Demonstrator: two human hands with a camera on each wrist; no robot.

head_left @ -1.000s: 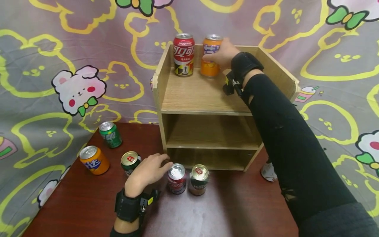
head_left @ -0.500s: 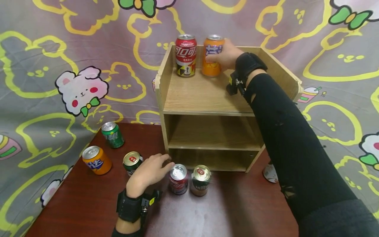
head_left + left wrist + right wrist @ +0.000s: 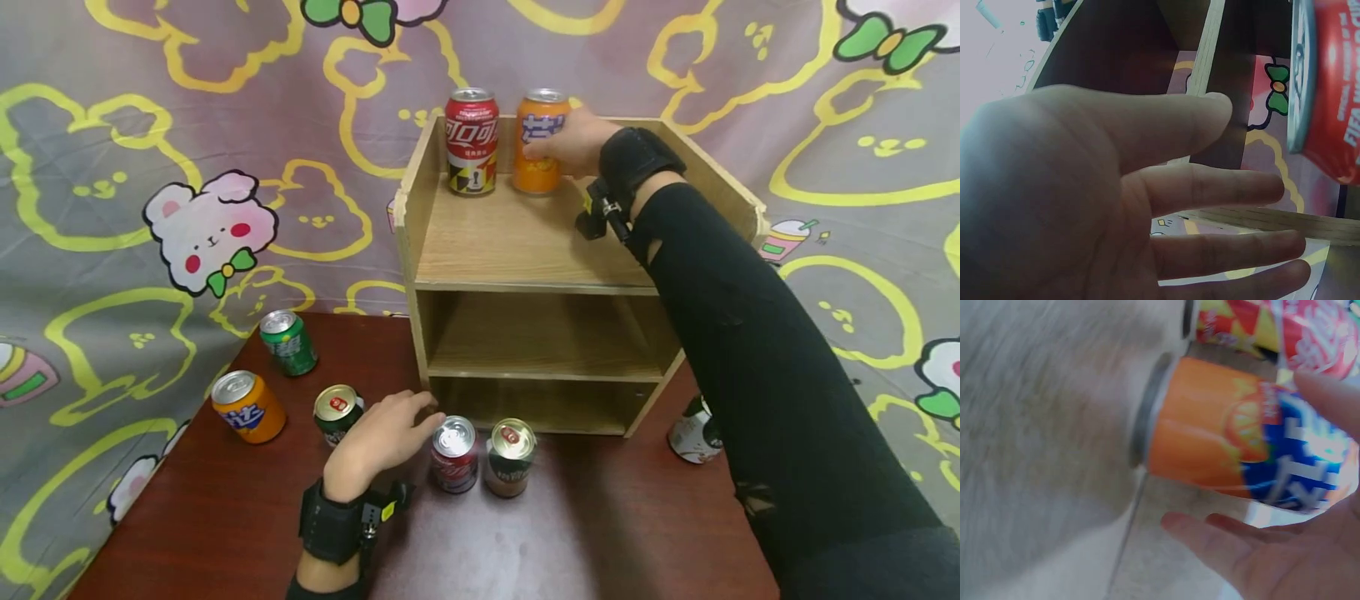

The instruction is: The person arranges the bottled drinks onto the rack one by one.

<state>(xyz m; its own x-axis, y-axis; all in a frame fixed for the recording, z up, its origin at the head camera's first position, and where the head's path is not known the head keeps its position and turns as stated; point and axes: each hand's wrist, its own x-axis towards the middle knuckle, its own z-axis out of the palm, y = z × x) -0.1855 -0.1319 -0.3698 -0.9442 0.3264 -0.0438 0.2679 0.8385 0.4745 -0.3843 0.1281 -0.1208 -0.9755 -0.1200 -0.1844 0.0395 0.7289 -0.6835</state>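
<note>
On the top shelf of the wooden rack point(image 3: 487, 250), my right hand point(image 3: 576, 143) holds an orange soda can point(image 3: 537, 167) from its right side. The thumb lies across the can's front. The right wrist view shows the orange can point(image 3: 1210, 431) with its base at the shelf board and several fingers below its side. A tall red cola can point(image 3: 471, 142) stands to its left. Down at the table my left hand point(image 3: 382, 437) has its fingers extended. Its fingertips are right by a small red can point(image 3: 454, 458), whose rim and side appear in the left wrist view.
Beside that red can stands a gold-topped can point(image 3: 511, 458). Further left are another gold-topped can point(image 3: 337, 408), an orange can point(image 3: 251, 412) and a green can point(image 3: 291, 346). A white can point(image 3: 694, 437) stands right of the rack, partly behind my right sleeve. Patterned cloth hangs behind.
The whole head view has shifted slightly right. My right forearm has moved a little right, showing more of the white can. Both hands stay at the same places.
</note>
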